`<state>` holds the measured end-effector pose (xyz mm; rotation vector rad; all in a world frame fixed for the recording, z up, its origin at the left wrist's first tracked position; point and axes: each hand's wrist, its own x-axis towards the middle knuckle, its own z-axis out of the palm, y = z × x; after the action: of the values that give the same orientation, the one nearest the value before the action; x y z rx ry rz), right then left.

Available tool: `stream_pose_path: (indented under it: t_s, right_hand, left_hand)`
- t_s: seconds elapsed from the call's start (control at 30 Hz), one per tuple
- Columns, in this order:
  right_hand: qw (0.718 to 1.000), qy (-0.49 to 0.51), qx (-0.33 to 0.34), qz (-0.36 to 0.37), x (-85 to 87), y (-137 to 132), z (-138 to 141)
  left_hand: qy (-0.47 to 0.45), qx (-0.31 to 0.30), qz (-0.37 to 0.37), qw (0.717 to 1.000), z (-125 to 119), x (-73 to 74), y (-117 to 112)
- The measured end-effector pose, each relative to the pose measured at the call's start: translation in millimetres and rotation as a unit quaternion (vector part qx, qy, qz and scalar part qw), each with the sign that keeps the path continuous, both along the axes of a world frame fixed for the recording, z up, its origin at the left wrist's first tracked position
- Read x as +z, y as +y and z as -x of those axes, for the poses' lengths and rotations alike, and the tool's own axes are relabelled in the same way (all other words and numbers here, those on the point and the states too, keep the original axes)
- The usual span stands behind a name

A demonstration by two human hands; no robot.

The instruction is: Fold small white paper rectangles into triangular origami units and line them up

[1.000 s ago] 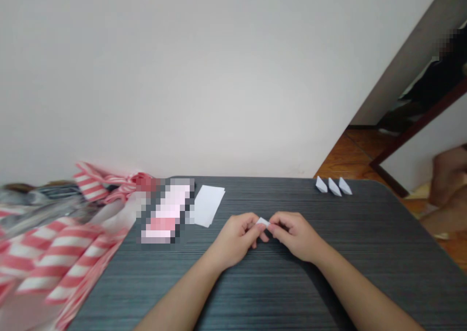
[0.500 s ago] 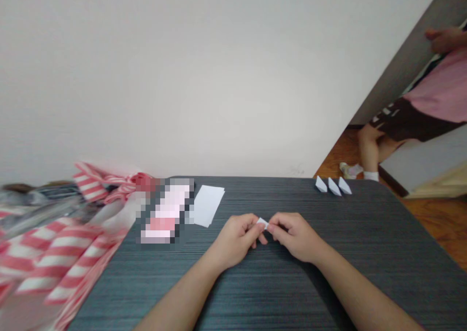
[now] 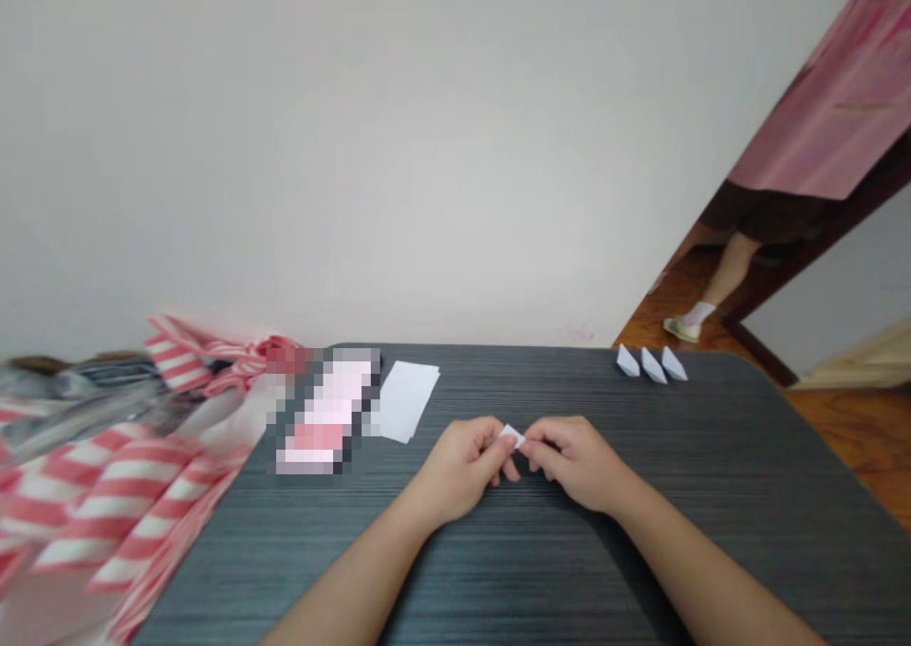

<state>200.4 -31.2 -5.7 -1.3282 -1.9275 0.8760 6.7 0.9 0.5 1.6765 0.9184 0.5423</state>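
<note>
White folded paper piece (image 3: 511, 434) sits pinched between the left hand (image 3: 459, 470) and the right hand (image 3: 576, 461), whose fingertips come together and clamp it over the dark wood-grain table (image 3: 569, 570). Toward the table's far edge, left of the hands, lie a loose stack of white paper (image 3: 407, 401) and, touching it, a pixelated pink packet (image 3: 324, 418), too blurred to identify. Three folded paper wedges (image 3: 651, 363) stand in a row near the table's far right corner. Over the table's left edge spills a red-and-white striped plastic bag (image 3: 120, 504); its contents are hidden. Beyond the table's far right corner, a person in pink (image 3: 804, 124) stands in a doorway.
</note>
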Motion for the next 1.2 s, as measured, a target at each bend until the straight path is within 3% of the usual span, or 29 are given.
stream_pose_path:
  t_s: [0.33,0.83,1.03,1.2]
  right_hand:
    - [1.000,0.006,0.003,0.002,-0.7,1.1,-0.9]
    - [0.992,-0.045,0.035,-0.115,0.8,-0.6,-6.3]
    - [0.993,-0.042,0.032,-0.101,1.0,0.1,-4.9]
    - [0.999,-0.004,0.002,-0.048,4.5,-1.1,-0.2]
  left_hand:
    - [-0.021,0.008,0.018,1.000,0.6,-2.6,0.5]
    - [-0.035,0.014,0.034,0.999,-0.3,-4.4,0.7]
    - [-0.038,0.019,0.030,0.999,-0.5,-2.1,0.3]
    - [-0.042,0.021,0.023,0.999,-0.1,-2.3,0.5]
